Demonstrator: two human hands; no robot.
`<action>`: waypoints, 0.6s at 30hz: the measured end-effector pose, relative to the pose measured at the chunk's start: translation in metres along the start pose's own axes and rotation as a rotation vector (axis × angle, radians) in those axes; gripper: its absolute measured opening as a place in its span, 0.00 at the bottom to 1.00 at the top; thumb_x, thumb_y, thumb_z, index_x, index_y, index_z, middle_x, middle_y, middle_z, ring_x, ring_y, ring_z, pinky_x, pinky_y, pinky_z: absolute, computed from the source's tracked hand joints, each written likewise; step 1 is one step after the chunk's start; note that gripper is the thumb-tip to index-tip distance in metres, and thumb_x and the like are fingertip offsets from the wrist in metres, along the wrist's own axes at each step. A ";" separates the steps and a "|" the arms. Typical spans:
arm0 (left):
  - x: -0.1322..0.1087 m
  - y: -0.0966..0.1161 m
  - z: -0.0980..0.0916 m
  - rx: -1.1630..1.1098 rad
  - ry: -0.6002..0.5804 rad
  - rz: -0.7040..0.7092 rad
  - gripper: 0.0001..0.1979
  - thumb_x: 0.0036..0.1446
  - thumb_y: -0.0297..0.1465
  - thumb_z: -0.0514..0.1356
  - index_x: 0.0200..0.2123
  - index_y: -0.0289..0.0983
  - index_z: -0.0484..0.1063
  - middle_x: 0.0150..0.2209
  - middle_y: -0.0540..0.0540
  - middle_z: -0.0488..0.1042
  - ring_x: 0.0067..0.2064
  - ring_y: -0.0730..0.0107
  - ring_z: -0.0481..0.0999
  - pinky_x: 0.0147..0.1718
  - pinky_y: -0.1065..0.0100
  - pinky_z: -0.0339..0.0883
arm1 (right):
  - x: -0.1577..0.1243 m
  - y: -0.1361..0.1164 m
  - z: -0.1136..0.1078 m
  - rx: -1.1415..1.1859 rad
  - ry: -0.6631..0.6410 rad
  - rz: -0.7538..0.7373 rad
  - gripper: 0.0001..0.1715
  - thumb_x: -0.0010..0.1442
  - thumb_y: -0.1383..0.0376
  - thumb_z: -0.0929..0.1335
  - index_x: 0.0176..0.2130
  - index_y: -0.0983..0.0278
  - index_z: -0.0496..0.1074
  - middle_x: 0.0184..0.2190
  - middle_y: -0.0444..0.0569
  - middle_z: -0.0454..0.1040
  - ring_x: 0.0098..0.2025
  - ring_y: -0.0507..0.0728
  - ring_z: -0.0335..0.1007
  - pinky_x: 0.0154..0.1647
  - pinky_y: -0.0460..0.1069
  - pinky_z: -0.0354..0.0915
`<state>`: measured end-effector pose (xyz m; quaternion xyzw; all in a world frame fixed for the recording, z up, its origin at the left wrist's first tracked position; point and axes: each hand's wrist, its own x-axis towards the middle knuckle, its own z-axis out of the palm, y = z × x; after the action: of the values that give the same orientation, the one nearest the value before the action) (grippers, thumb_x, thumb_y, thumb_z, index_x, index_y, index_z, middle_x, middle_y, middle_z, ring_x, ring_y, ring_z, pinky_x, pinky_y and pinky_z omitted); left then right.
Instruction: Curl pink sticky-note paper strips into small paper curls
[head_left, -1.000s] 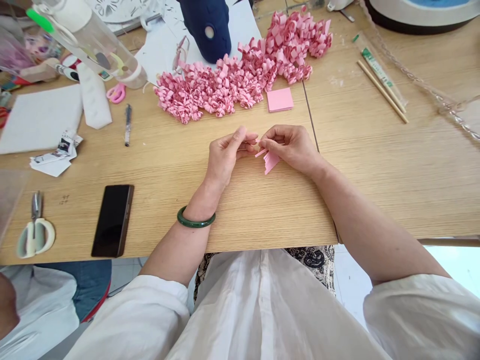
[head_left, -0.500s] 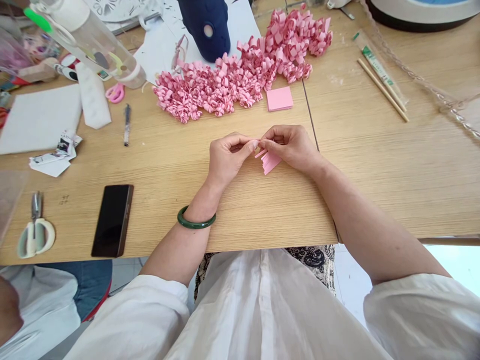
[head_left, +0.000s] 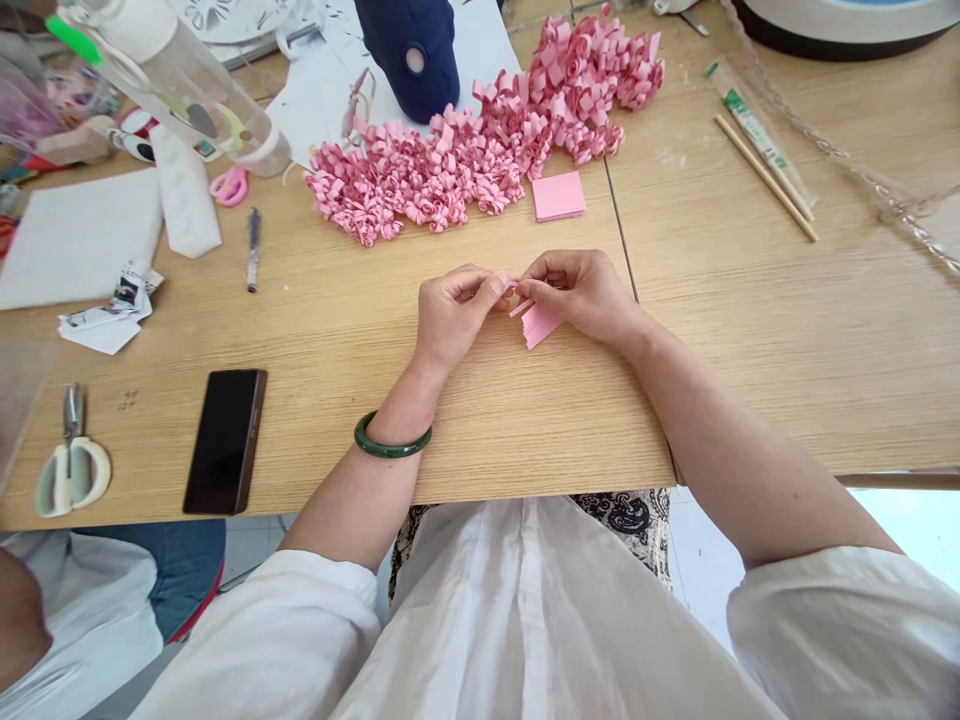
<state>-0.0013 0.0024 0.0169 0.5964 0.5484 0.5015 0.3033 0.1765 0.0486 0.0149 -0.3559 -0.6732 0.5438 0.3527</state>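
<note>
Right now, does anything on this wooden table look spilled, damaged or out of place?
Nothing serious. Torn printed paper scraps lie crumpled at far left; the rest is ordinary craft clutter. The left hand and right hand pinch a fringed pink paper piece, which looks intact.

Right of my right hand (head_left: pixel 589 295) the table (head_left: pixel 750 350) lies bare to its right edge. Toward the far edge a heap of pink curls (head_left: pixel 465 165) and a paper stack (head_left: pixel 559 195) block the way; phone (head_left: pixel 225 440) and scissors (head_left: pixel 71 470) crowd the near left corner.
</note>
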 end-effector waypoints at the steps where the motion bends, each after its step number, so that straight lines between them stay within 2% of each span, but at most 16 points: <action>1: 0.000 0.000 0.000 0.005 -0.001 -0.005 0.09 0.59 0.31 0.67 0.26 0.38 0.81 0.28 0.50 0.81 0.32 0.73 0.79 0.35 0.71 0.72 | 0.000 0.000 0.000 0.001 0.000 0.000 0.13 0.61 0.57 0.74 0.32 0.64 0.77 0.34 0.50 0.82 0.38 0.56 0.78 0.37 0.49 0.75; 5: 0.000 -0.002 0.001 0.013 0.004 -0.012 0.05 0.55 0.29 0.68 0.27 0.38 0.81 0.27 0.50 0.80 0.30 0.74 0.78 0.32 0.72 0.71 | 0.000 0.001 -0.001 0.004 -0.010 0.007 0.13 0.61 0.56 0.74 0.33 0.64 0.77 0.33 0.50 0.82 0.38 0.56 0.78 0.38 0.50 0.75; 18: -0.001 -0.001 0.004 0.063 0.033 -0.001 0.07 0.54 0.22 0.63 0.28 0.37 0.81 0.31 0.49 0.83 0.32 0.74 0.80 0.34 0.74 0.74 | 0.001 0.001 -0.001 -0.008 -0.036 0.023 0.16 0.60 0.54 0.75 0.32 0.63 0.77 0.31 0.49 0.81 0.35 0.54 0.76 0.35 0.48 0.72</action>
<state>0.0024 0.0026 0.0148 0.5970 0.5691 0.4937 0.2757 0.1769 0.0495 0.0143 -0.3551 -0.6774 0.5515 0.3330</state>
